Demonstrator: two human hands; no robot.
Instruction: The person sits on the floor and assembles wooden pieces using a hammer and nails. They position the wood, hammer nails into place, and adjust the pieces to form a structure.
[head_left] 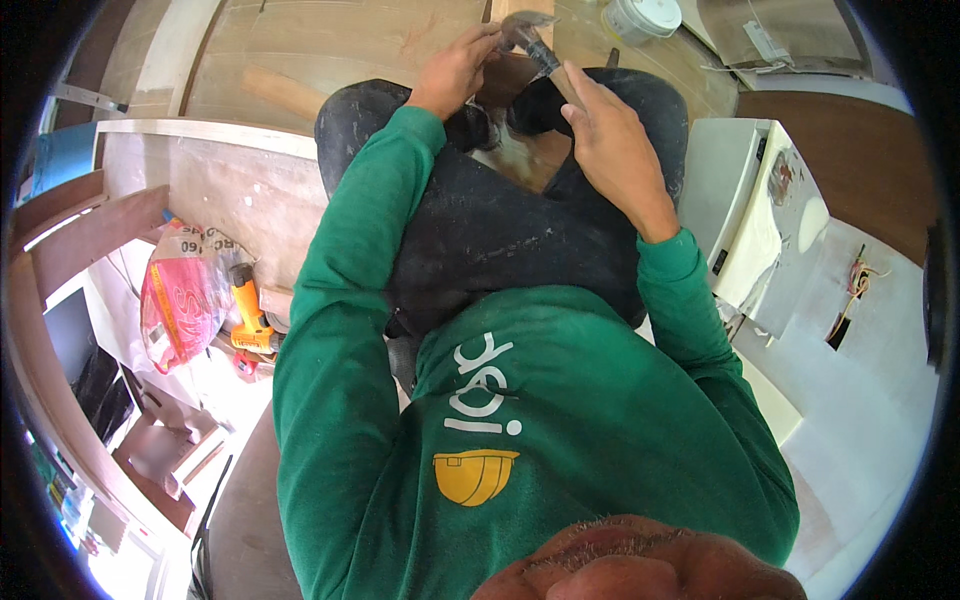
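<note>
My right hand (622, 150) is wrapped around the wooden handle of a claw hammer (545, 58). Dark wrapping covers the handle just below the metal head, which is raised beyond my knees. My left hand (452, 75) is close to the left of the hammer head, its fingers pinched together. Whatever lies between those fingertips is too small or hidden to make out. A wooden piece (508, 82) shows just below the hammer head, between my knees, partly covered by my hands and dark trousers.
A white bucket (645, 16) stands beyond my right knee. At right is a pale cabinet-like box (722, 190) beside loose wires (857, 280). On the left, a yellow power drill (248, 310) sits near a red-and-clear bag (180, 305), behind a wooden partition (230, 190).
</note>
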